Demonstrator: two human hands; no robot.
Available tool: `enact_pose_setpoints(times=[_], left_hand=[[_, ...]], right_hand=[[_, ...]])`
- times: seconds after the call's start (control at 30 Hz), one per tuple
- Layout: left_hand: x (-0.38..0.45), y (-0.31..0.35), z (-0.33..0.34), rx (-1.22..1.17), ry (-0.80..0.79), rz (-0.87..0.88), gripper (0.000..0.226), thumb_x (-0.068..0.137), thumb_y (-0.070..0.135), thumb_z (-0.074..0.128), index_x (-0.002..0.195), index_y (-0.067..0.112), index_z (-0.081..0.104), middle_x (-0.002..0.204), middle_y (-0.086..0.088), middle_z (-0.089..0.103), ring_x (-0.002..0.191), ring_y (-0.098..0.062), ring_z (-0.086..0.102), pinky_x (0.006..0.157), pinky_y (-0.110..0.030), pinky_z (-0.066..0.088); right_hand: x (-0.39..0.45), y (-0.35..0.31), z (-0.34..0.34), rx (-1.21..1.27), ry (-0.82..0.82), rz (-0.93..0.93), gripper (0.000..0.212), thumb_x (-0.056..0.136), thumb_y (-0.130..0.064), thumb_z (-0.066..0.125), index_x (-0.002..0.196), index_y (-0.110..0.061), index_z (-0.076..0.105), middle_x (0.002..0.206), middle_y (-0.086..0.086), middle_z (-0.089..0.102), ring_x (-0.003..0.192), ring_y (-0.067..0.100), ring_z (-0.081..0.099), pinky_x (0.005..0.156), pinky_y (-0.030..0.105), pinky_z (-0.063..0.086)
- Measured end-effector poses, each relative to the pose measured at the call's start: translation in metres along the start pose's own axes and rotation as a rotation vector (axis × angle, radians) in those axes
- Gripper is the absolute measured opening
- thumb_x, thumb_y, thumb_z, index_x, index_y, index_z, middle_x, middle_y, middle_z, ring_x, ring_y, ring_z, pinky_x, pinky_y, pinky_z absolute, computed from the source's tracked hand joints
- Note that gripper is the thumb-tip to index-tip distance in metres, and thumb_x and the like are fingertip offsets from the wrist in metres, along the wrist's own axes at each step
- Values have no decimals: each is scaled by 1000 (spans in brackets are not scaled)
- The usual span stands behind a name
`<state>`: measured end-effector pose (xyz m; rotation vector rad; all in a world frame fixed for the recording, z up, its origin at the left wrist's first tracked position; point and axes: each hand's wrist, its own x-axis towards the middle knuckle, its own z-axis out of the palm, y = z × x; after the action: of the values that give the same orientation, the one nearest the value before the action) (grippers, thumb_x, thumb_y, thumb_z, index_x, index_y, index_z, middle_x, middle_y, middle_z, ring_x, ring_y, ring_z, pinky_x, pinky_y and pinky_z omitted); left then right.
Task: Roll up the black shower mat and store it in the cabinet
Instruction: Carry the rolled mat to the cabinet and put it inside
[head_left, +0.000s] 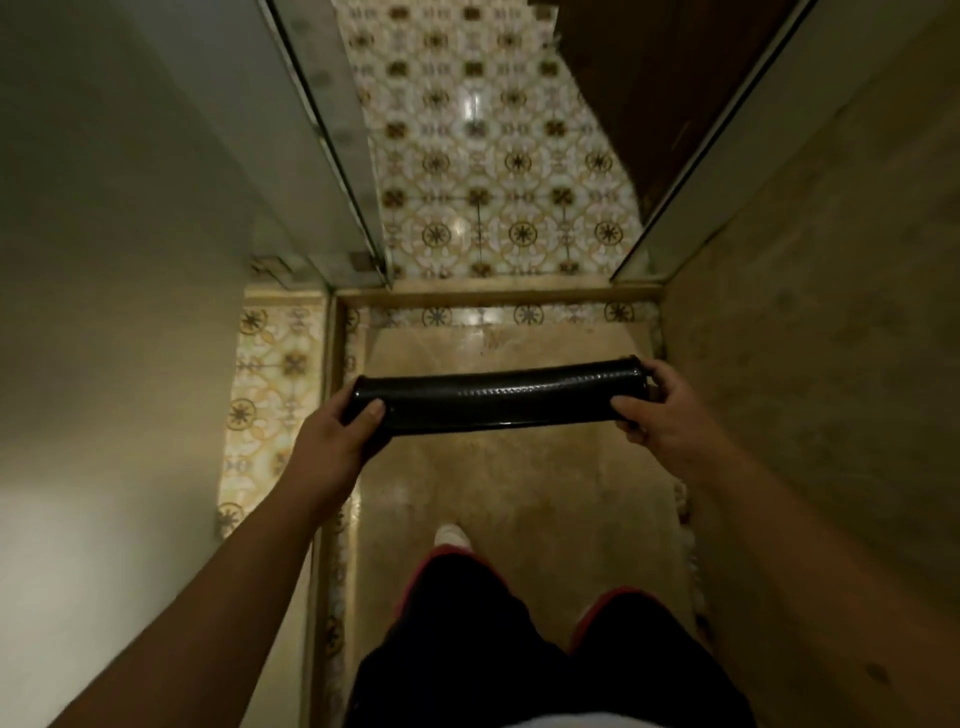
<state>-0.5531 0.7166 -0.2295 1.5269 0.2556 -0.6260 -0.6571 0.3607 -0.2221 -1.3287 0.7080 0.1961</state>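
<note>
Already rolled into a tight tube, the black shower mat (498, 396) hangs level in front of me, above the beige shower floor (519, 493). My left hand (332, 441) has its fingers wrapped round the left end, thumb on top; my right hand (660, 410) grips the right end the same way. Beyond the raised threshold (493, 296) lies the patterned tile floor (498, 171), between the glass panel (322, 130) and a dark wooden door (665, 83)
</note>
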Motion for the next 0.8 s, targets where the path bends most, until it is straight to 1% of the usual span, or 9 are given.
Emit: enact_pose_setpoints(times=[0.07, 0.17, 0.23, 0.3, 0.4, 0.5, 0.63, 0.7, 0.8], left_hand=[[-28, 40, -6, -35, -21, -19, 38, 94, 15, 56, 132, 14, 55, 121, -12, 60, 111, -27, 61, 81, -30, 55], [-59, 88, -14, -39, -86, -4, 28, 94, 9, 54, 118, 20, 63, 117, -11, 63, 112, -32, 61, 92, -41, 51], [-70, 110, -17, -8, -124, 37, 29, 95, 7, 53, 122, 15, 61, 118, -14, 63, 114, -33, 60, 98, -46, 48], [-75, 126, -14, 17, -119, 77, 31, 95, 6, 52, 124, 13, 60, 118, -14, 62, 114, -32, 60, 99, -47, 47], [-75, 139, -3, 31, -99, 115, 32, 94, 4, 53, 124, 13, 60, 119, -15, 62, 111, -31, 61, 97, -45, 49], [-75, 142, 8, 28, -86, 134, 34, 94, 5, 54, 127, 11, 58, 121, -16, 61, 110, -29, 61, 93, -43, 50], [-76, 145, 23, 79, -77, 175, 29, 93, 12, 59, 119, 23, 65, 113, -9, 65, 100, -22, 64, 77, -32, 52], [-74, 148, 33, 111, -75, 193, 30, 93, 16, 60, 121, 24, 64, 109, -4, 66, 94, -16, 65, 71, -26, 52], [-66, 153, 48, 123, -59, 203, 30, 92, 17, 60, 121, 26, 65, 106, -1, 68, 92, -14, 66, 69, -23, 52]], right_hand=[[-28, -33, 7, 10, 10, -7, 43, 65, -11, 83, 91, -43, 68, 77, -2, 68, 57, 13, 59, 48, 24, 47], [-59, -73, 17, -44, -2, -39, 38, 72, -12, 79, 91, -43, 67, 74, -7, 70, 57, 12, 60, 47, 22, 47], [-73, -89, 19, -60, -3, -76, 37, 76, -9, 77, 96, -38, 65, 70, -5, 70, 54, 12, 58, 41, 20, 43], [-81, -102, 19, -92, 12, -115, 36, 77, -11, 76, 102, -32, 60, 69, -4, 69, 54, 13, 58, 39, 19, 40], [-84, -113, 14, -175, 27, -167, 35, 80, -16, 75, 106, -32, 58, 75, -2, 69, 58, 16, 61, 40, 21, 42], [-86, -119, 4, -178, 27, -187, 34, 81, -17, 74, 108, -30, 58, 82, 1, 66, 60, 17, 60, 41, 22, 42], [-85, -129, -14, -122, 22, -189, 45, 69, -26, 81, 109, -31, 62, 74, -5, 69, 55, 11, 58, 39, 20, 39], [-81, -136, -25, -105, 41, -194, 51, 60, -30, 82, 107, -33, 62, 70, -7, 70, 51, 8, 56, 38, 19, 38], [-73, -146, -40, -141, 39, -201, 50, 64, -25, 82, 109, -32, 61, 75, -6, 69, 58, 12, 59, 45, 24, 40]])
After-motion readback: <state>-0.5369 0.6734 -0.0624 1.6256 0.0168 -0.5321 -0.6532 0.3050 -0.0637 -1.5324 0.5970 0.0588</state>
